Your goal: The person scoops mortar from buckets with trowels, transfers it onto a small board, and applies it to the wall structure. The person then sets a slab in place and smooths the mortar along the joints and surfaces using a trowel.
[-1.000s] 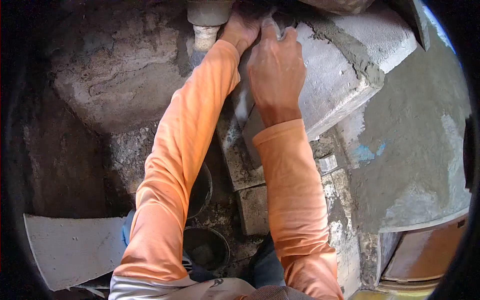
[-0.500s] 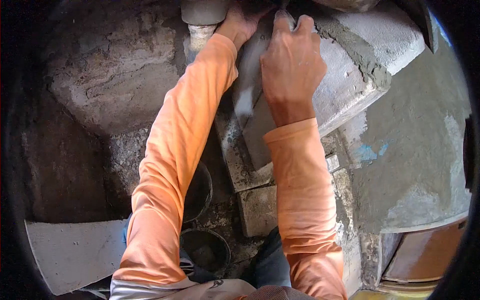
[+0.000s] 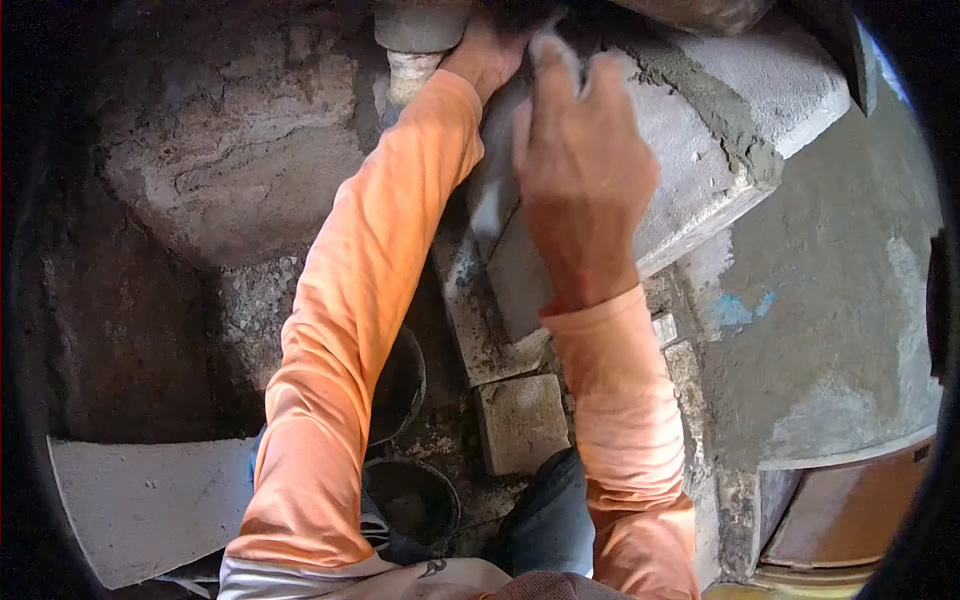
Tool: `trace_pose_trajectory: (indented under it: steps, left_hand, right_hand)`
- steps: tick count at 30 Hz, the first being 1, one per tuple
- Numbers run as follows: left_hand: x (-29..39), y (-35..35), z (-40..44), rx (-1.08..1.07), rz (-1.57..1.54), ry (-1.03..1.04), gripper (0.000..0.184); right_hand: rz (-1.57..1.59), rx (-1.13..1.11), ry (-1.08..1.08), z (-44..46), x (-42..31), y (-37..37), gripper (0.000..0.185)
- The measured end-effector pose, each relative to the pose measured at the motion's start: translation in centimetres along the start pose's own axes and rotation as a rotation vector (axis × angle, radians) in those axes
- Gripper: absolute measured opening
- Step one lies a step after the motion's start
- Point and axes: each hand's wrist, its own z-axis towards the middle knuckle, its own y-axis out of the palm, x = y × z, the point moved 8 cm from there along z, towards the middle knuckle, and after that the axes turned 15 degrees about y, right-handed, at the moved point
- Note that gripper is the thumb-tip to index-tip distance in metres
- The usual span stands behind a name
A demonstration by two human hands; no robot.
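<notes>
My left hand reaches to the top of the view, beside a grey pipe fitting; its fingers are lost in shadow. Over the pale block is my right hand, blurred by motion. Its fingers are partly bent, and whatever may be between them cannot be made out. A strip of wet grey mortar runs across the pale block. The fitting sits on a whitish pipe end.
Two dark buckets stand below my left arm. A small square block lies between my arms. At the lower left is a white board. A grey plastered surface spans the right, above a brown panel.
My right hand first shifted right, then drew back slightly toward me, showing more of the small square block. My left hand has stayed by the pipe fitting.
</notes>
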Motion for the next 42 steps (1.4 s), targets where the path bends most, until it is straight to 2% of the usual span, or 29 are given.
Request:
trace_pose_trajectory:
  steps: [1, 3, 4, 6, 10, 12, 15, 16, 18, 22, 24, 25, 27, 28, 30, 31, 33, 37, 40, 42]
  left_hand:
    - [-1.1, -0.2, -0.4, 0.003, 0.0, 0.008, 0.06]
    - [0.9, 1.0, -1.5, -0.195, 1.123, 0.495, 0.056]
    - [1.8, 1.0, -1.2, -0.196, 1.121, 0.494, 0.056]
    - [2.3, 0.5, 0.1, -0.274, 0.726, 0.201, 0.054]
    - [1.4, 0.6, 0.7, -0.308, 0.648, 0.097, 0.054]
    - [1.2, 0.3, 0.4, -0.261, 0.536, 0.089, 0.053]
    - [0.6, 0.3, -0.4, -0.192, 0.359, 0.062, 0.051]
    - [0.6, 0.4, -0.5, -0.191, 0.355, 0.061, 0.051]
    - [2.1, 0.8, -0.4, -0.29, 0.739, 0.27, 0.05]
    - [0.1, 0.7, -0.9, -0.216, 0.577, 0.214, 0.051]
    - [1.3, 1.3, -0.7, -0.208, 1.051, 0.48, 0.052]
    - [1.4, 1.4, -0.5, -0.208, 1.052, 0.477, 0.052]
    - [-1.3, 0.9, 0.0, 0.014, -0.176, 0.02, 0.051]
    - [-0.5, 0.8, 0.1, 0.011, -0.179, 0.021, 0.051]
    - [2.5, 0.5, 0.1, -0.206, 0.598, 0.204, 0.049]
    - [2.7, 0.3, 0.2, -0.205, 0.599, 0.204, 0.049]
    - [2.0, 0.3, 0.3, -0.195, 0.325, 0.056, 0.05]
    - [1.0, 0.5, 0.3, -0.144, 0.292, 0.204, 0.05]
    - [0.9, 0.6, 0.1, -0.162, 0.418, 0.153, 0.05]
    - [2.1, 0.9, -0.4, -0.167, 0.779, 0.441, 0.05]
  right_hand:
    - [-0.002, 0.008, -0.003, 0.0, -0.2, 0.2, 0.026]
    - [0.135, -0.073, 0.072, 0.0, 0.0, 1.0, 0.036]
    - [0.133, -0.074, 0.073, 0.3, 0.0, 1.2, 0.036]
    - [-0.013, -0.184, 0.149, 1.7, 0.5, 3.0, 0.026]
    - [-0.001, -0.133, 0.102, 2.6, 0.5, 3.5, 0.016]
    - [-0.071, -0.063, -0.002, 3.0, -0.1, 2.8, 0.014]
    - [-0.146, -0.038, 0.004, 3.9, 0.7, 2.1, 0.014]
    - [-0.149, -0.04, 0.003, 3.9, 0.8, 1.9, 0.014]
    - [-0.181, -0.105, 0.016, 3.9, 0.9, 2.0, 0.017]
    - [-0.158, -0.008, -0.021, 2.0, 0.2, 1.4, 0.01]
    - [-0.053, 0.016, 0.01, 1.8, 0.4, 0.9, 0.008]
    - [-0.052, 0.014, 0.008, 1.6, 0.3, 1.0, 0.008]
    - [-0.039, -0.15, 0.048, 1.3, 0.4, 2.2, 0.029]
    - [-0.042, -0.15, 0.051, 1.5, 0.6, 2.2, 0.029]
    - [-0.086, -0.149, 0.031, 2.3, 0.6, 2.5, 0.022]
    - [-0.085, -0.149, 0.031, 2.5, 0.4, 2.4, 0.022]
    - [-0.17, -0.124, -0.029, 3.0, -0.2, 2.0, 0.015]
    - [-0.22, -0.11, -0.055, 3.5, 0.2, 1.7, 0.013]
    - [-0.217, -0.093, -0.076, 3.4, -0.2, 1.7, 0.012]
    - [-0.184, -0.054, -0.035, 3.1, -0.5, 1.2, 0.013]
